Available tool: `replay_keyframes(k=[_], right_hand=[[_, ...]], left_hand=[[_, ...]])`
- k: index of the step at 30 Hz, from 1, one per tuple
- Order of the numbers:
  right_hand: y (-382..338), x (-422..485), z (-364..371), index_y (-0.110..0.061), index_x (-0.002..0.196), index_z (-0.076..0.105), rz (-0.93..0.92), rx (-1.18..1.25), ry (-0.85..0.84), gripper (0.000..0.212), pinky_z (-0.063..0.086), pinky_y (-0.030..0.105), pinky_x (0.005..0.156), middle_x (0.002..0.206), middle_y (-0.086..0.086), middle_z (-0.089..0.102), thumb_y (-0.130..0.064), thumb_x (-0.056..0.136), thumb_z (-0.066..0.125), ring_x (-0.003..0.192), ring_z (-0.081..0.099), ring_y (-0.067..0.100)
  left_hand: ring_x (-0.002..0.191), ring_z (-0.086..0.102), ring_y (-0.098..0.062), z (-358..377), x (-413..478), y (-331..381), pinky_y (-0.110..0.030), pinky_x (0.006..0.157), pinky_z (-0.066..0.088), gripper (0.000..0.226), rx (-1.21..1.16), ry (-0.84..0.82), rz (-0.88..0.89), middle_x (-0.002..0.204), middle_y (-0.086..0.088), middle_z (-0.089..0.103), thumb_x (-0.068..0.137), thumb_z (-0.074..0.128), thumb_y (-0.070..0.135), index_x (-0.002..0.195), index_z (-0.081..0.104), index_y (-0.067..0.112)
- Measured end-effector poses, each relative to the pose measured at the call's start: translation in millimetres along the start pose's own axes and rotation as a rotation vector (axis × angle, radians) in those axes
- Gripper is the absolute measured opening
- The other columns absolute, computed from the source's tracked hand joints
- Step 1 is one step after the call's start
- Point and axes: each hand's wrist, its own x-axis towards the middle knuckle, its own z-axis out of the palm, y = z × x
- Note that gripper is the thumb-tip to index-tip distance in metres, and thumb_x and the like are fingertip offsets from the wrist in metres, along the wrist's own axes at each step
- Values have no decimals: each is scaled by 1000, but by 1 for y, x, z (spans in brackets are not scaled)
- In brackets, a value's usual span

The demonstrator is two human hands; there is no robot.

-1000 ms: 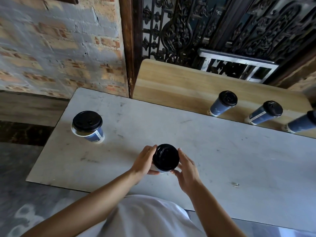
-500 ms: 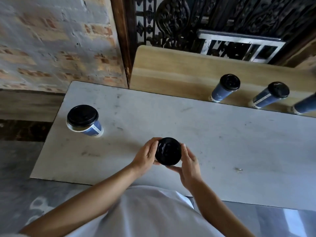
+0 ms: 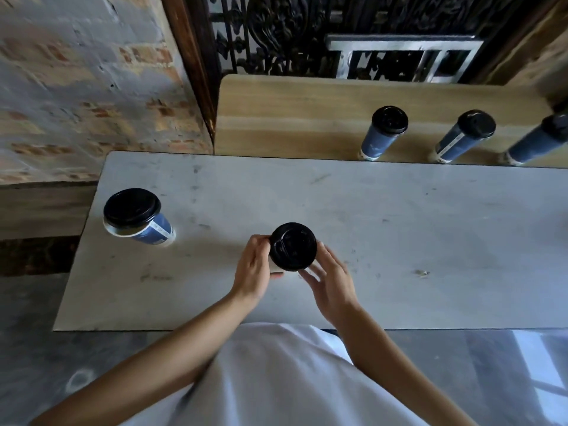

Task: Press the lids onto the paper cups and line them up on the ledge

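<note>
Whitewashed brick wall [image 3: 76, 87] left; black ornate iron grille [image 3: 276, 32] behind; grey floor [image 3: 30, 348]; pale table [image 3: 399, 226].

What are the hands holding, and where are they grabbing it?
A lidded paper cup. The left hand and right hand grip its sides, just under the black lid.

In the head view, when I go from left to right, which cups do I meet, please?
Lone cup at far left → held cup → first ledge cup → second ledge cup → third ledge cup, cut by the right edge.
</note>
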Motion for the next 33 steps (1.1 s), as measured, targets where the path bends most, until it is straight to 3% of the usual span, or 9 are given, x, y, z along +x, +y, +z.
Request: replay_keyframes(k=[5, 10, 16, 20, 23, 26, 28, 31, 33], right_hand=[[-9, 5, 5, -16, 124, 70, -26, -100, -7, 33, 57, 45, 95, 119, -1, 74, -37, 102, 55, 123, 63, 19], [-18, 13, 12, -15, 126, 68, -13, -113, 19, 37, 60, 50, 87, 120, 2, 72, -40, 102, 55, 124, 61, 21], [-24, 19, 12, -16, 132, 64, 16, -96, 44, 42, 59, 53, 89, 134, 4, 64, -42, 102, 52, 130, 55, 26], [-23, 20, 11, -20, 127, 69, -19, -62, 66, 38, 59, 46, 92, 127, 0, 69, -44, 100, 56, 125, 60, 19], [-23, 22, 9, -25, 118, 73, -37, -140, 53, 33, 61, 37, 81, 120, -2, 73, -46, 101, 54, 117, 65, 15], [-29, 27, 8, -26, 106, 75, -2, -263, 106, 38, 58, 31, 67, 102, -9, 76, -53, 100, 49, 103, 68, 13], [-31, 32, 8, -27, 97, 74, 16, -310, 140, 38, 58, 34, 69, 82, -17, 76, -53, 101, 46, 91, 68, 9], [-23, 39, 12, -27, 94, 73, 4, -332, 183, 40, 56, 41, 83, 86, -9, 76, -53, 100, 44, 92, 69, 13], [-16, 39, 16, -30, 92, 74, -24, -327, 206, 41, 57, 36, 78, 89, -7, 76, -56, 99, 43, 90, 70, 12]], left_hand=[[96, 64, 11, 1, 1, 4, -32, 65, 62, 48, 47, -44, 7, 114, 12, 60, 79, 59, 69, 104, 53, 29], [90, 65, 12, 5, 6, 3, -32, 64, 63, 21, 117, -46, 78, 114, 13, 57, 96, 62, 43, 101, 46, 32], [82, 62, 17, 14, 11, 17, -32, 58, 63, 19, 163, -20, 35, 110, 10, 53, 99, 61, 39, 99, 44, 30], [98, 67, -12, 19, 13, 31, -38, 58, 63, 21, 185, -50, -106, 110, 4, 57, 100, 54, 45, 110, 47, 28], [97, 65, -16, 20, 13, 34, -34, 56, 61, 30, 242, -43, -87, 106, 6, 57, 101, 46, 54, 103, 48, 24], [95, 65, -25, 21, 20, 38, -42, 60, 64, 53, 322, 7, -43, 97, -9, 61, 103, 43, 51, 95, 56, 1], [94, 66, -34, 22, 25, 37, -51, 65, 64, 61, 363, 0, -41, 99, -24, 62, 104, 42, 49, 94, 58, -9], [83, 65, -18, 26, 23, 33, -50, 60, 63, 48, 367, 17, 20, 88, -5, 59, 104, 38, 52, 86, 50, 9], [85, 65, -12, 26, 21, 28, -48, 58, 63, 40, 299, -6, 20, 90, 5, 59, 103, 36, 55, 90, 50, 21]])
